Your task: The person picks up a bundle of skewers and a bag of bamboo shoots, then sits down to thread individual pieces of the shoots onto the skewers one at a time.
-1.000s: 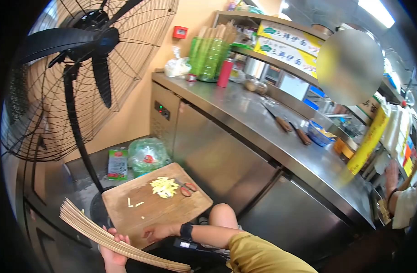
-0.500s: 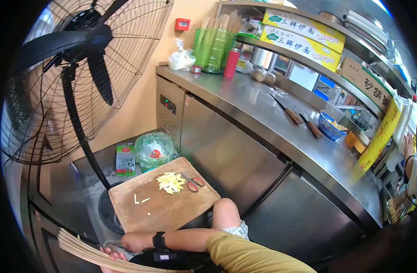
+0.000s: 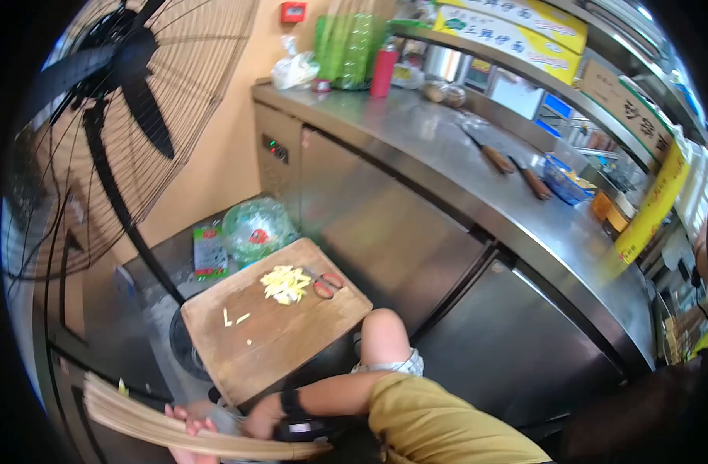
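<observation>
My left hand (image 3: pixel 190 428) is closed around a bundle of long, thin bamboo skewers (image 3: pixel 130 417) at the bottom left. The bundle fans out at its left end and narrows to the right. My right hand (image 3: pixel 263 420), below a black wristband, is just above the bundle's middle; its fingers are hidden. Something grey (image 3: pixel 226 417) shows between the two hands, too blurred to name. Beyond them lies a wooden cutting board (image 3: pixel 273 348) with a pile of pale yellow cut pieces (image 3: pixel 285 284) and red-handled scissors (image 3: pixel 326 285). A few loose pieces lie on its left side.
A large standing fan (image 3: pixel 130 58) is at the left. Behind the board are a green plastic bag (image 3: pixel 259 230) and a green-white packet (image 3: pixel 210 253). Along the right runs a steel counter (image 3: pixel 416 147) with knives (image 3: pixel 533 179), a blue basket (image 3: pixel 564 185) and a red bottle (image 3: pixel 382 71).
My right hand has moved right and a little down, to the middle of the skewers. The bundle has shifted slightly left, still in my left hand. The view has tilted downward.
</observation>
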Motion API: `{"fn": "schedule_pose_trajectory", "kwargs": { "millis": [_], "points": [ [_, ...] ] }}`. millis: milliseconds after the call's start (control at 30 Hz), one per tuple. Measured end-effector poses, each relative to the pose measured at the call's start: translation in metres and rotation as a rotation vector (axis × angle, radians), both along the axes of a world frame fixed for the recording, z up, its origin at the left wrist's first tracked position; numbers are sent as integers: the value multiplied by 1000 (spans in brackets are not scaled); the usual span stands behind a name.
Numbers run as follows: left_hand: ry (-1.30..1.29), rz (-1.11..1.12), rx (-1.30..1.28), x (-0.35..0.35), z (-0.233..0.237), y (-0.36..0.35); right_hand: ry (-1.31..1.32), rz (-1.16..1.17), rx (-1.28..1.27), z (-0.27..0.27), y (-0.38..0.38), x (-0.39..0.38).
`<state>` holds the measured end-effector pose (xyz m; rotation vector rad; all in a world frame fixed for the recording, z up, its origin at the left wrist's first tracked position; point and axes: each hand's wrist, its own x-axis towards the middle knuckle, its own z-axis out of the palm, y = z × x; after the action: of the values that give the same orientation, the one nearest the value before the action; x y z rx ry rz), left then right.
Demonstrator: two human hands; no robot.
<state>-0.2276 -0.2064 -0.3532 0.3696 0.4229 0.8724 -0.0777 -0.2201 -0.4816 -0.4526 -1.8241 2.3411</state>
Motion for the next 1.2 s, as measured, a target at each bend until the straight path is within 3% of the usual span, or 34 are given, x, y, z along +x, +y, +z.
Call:
{"fn": "schedule_pose_trajectory", "kwargs": {
  "millis": [33,100,167,233,300,367,400,500,567,633,700,833,900,1000,1100,1200],
  "points": [
    [-141,-202,13,-8,-17,12,120,153,-113,-16,-23,2],
    [9,-38,-236,6,2,4,116,-139,-147,-14,-67,21],
    [-16,-104,-193,18,2,7,104,-234,-456,-2,-70,48],
    [-9,-160,-231,28,-4,18,-89,-430,-514,16,-68,91],
    [77,-177,-241,43,-7,33,-341,-745,-250,-3,-72,133],
    [140,-226,-203,64,-21,54,-876,-807,607,-4,-82,182],
    [169,-212,-244,74,-24,63,-1125,-936,609,36,-97,189],
    [201,-127,-327,104,-41,90,-1328,-1240,848,69,-138,221],
    [156,-116,-367,122,-56,109,-1412,-1130,786,73,-157,239],
    [72,-143,-409,136,-72,125,-1337,-1011,969,63,-167,245],
    [22,-159,-453,150,-84,133,-1442,-835,727,75,-156,233],
    [173,-99,-503,157,-104,141,-1109,-1120,601,49,-107,246],
    [125,-166,-438,158,-106,145,-1194,-1187,836,31,-72,268],
    [77,-270,-298,158,-112,154,-1479,-1243,859,18,-31,302],
    [136,-245,-390,160,-114,160,-1570,-1430,653,-8,-4,324],
    [82,-213,-366,159,-112,165,-1725,-1336,633,-15,8,326]
  ]
}}
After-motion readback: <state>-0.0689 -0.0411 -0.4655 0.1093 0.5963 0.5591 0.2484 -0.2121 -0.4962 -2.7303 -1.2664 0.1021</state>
